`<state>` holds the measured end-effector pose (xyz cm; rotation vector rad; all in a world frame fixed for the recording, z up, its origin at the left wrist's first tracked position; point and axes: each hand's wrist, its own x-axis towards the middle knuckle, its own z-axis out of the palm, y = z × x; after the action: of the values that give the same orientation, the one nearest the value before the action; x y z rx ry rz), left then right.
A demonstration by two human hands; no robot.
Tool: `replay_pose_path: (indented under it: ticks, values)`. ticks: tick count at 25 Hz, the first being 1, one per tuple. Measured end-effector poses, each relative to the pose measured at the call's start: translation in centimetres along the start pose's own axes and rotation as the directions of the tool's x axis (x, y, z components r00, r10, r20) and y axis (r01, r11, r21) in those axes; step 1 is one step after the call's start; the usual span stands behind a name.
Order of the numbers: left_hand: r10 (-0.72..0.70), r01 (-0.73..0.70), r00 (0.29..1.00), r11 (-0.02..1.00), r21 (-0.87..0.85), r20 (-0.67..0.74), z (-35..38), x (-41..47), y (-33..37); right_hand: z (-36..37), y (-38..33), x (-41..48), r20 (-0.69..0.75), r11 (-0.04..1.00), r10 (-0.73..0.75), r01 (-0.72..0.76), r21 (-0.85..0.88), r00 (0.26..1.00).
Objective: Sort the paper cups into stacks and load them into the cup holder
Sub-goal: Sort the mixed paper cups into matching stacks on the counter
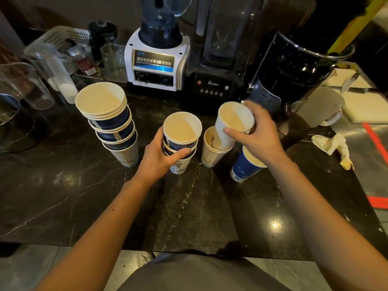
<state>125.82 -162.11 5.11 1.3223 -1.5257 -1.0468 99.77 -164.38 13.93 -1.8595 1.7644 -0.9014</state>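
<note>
On the dark marble counter [189,217] stand paper cups, white and blue outside, tan inside. A tall leaning stack [111,124] rises at the left. My left hand [161,158] grips a short stack of three cups [181,141] in the middle. My right hand [258,133] holds a single white cup [233,122], tilted, its base inside the mouth of a short white stack [212,152]. A blue cup [244,166] stands under my right wrist, partly hidden. No cup holder is identifiable in view.
Behind the cups stand a white blender [157,59], a black blender [218,59] and a black grinder [294,66]. Glass jars [31,85] and a white basket [60,36] are at the back left. At the right: a mug [323,106], a knife [349,82], a crumpled cloth [333,143].
</note>
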Motion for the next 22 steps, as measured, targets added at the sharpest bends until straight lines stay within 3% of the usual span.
replay_pose_path:
  ticks: [3,5,9,12,18,22]
  values:
    - [0.0,0.0,1.0,1.0,-0.004,0.002,-0.2,0.0,0.0,2.0,0.4,0.2,0.297,0.977,0.079,-0.015,-0.212,0.951]
    - [-0.002,0.002,1.0,1.0,-0.003,0.007,-0.1,0.1,0.1,2.1,0.2,0.4,0.384,0.964,0.052,0.054,-0.26,0.922]
    - [-0.006,0.006,1.0,1.0,-0.012,-0.001,-0.1,0.1,0.2,2.1,-3.3,1.0,0.353,0.979,-0.198,0.203,0.023,0.914]
    - [0.001,-0.001,1.0,1.0,-0.006,0.015,-0.2,0.1,0.3,3.8,-5.1,1.2,0.468,0.951,-0.249,0.306,-0.048,0.848]
    - [0.011,-0.011,1.0,1.0,-0.018,0.018,-0.1,0.0,0.3,4.7,-5.0,1.2,0.369,0.959,-0.253,0.283,-0.027,0.894]
    - [0.003,-0.003,1.0,1.0,-0.014,0.031,-0.3,0.0,0.3,4.6,-5.0,0.9,0.358,0.937,-0.327,0.348,0.003,0.875]
